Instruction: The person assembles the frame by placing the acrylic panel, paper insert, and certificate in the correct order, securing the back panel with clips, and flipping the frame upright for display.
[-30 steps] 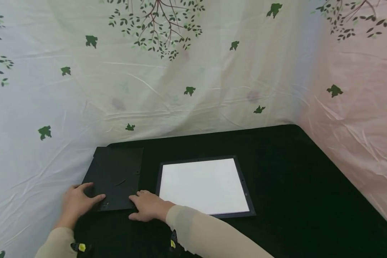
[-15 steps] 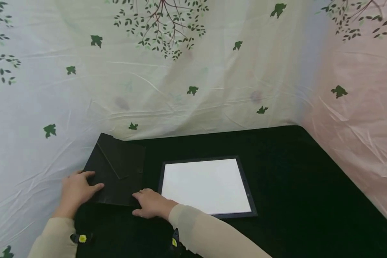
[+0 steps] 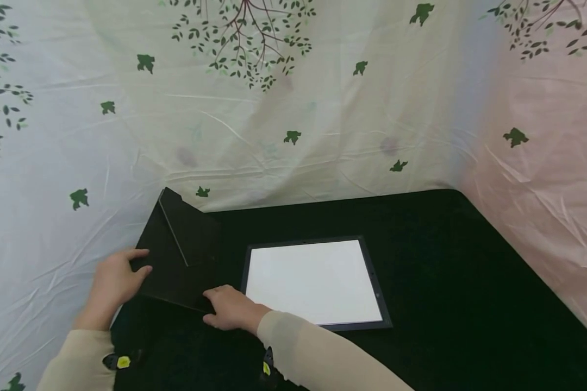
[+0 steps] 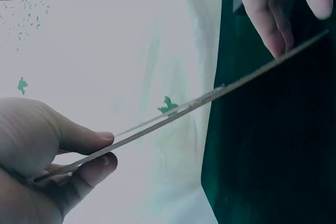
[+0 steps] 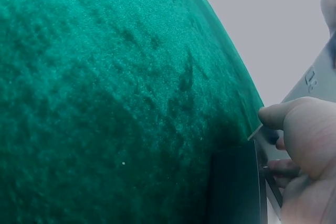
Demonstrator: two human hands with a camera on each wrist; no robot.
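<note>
Left hand (image 3: pixel 114 279) held the black panel (image 3: pixel 168 279) by its left edge, the gap narrow: thumb on one face, fingers (image 4: pixel 98 169) on the other. Panel stood tilted at the left end of the counter (image 3: pixel 445 282), left side raised, near right corner low. A flap (image 3: pixel 193 236) lay along its face, a thin slit of light under it when seen edge-on from the left wrist. Right hand (image 3: pixel 232 308) was at that low corner, thumb set apart from the fingers, fingertips touching the panel; whether it pinched the edge, I could not tell. Just right of the right hand, a dark frame (image 3: pixel 375 285) lay flat on the counter's dark green covering, a white sheet (image 3: pixel 313 282) filling its middle. Cream sleeves (image 3: pixel 323 347) on both arms. Behind the counter hung pale fabric (image 3: pixel 323 108) printed with leafy branches.
</note>
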